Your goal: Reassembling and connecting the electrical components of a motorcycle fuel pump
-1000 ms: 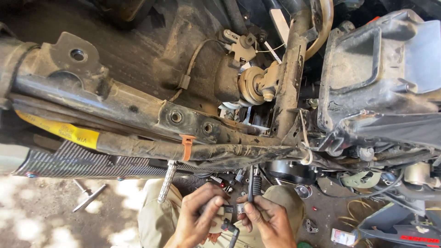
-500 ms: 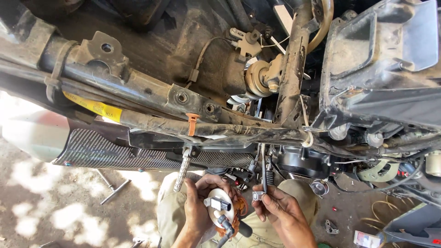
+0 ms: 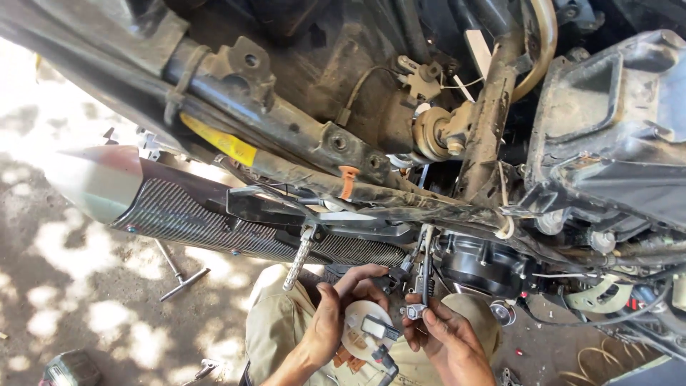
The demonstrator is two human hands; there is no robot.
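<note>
Hands: left hand (image 3: pixel 336 325) is gripping the round white pump unit (image 3: pixel 366 330) over the lap; right hand (image 3: pixel 446 342) is pinching a small metal clip (image 3: pixel 414 312) beside it.
Risk, near: clip is sitting at the fingertips only; it is looking liable to drop onto the dirt.
Risk, middle: hanging footpeg (image 3: pixel 299 259) is crowding the left knuckles.
Far: carbon-look exhaust (image 3: pixel 214 214) and dusty frame tube (image 3: pixel 314 139) are lying above.
</note>
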